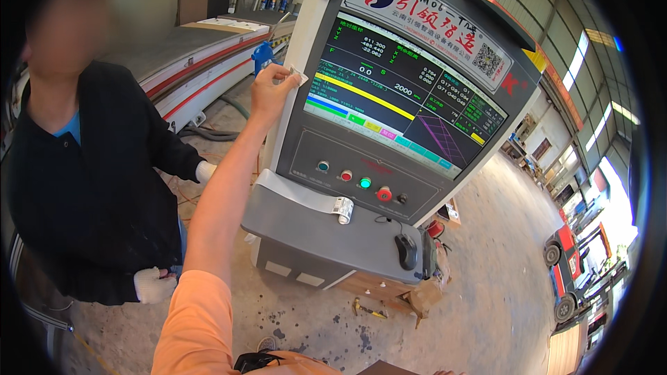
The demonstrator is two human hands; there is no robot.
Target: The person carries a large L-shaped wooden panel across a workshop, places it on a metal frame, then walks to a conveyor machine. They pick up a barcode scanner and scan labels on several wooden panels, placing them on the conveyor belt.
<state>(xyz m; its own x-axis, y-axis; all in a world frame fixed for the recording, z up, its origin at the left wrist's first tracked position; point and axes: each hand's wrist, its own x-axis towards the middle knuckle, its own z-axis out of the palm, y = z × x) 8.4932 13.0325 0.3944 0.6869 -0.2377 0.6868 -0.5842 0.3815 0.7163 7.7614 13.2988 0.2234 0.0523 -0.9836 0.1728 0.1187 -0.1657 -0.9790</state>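
A tilted grey control cabinet filled the centre. At left stood a co-worker in a dark jacket, the head blurred and one side lost in the black lens rim. The cabinet's screen showed white and green lettering on black, with a yellow bar and a row of coloured keys along its lower edge. Above it, a pale header plate carried a red-and-blue emblem, large red characters, a square code and black handwriting. A white paper strip lay along the shelf, its curled end printed too finely to read. The left hand was mostly closed, thumb and fingertips pinched together; the right hand fell outside the view, so its state could not be told. A black mouse rested near the shelf's right end. Smallest was the white slip in the left hand's pinch, at the cabinet's left edge beside the screen; fingers partly hid it, and its surface could not be made out.
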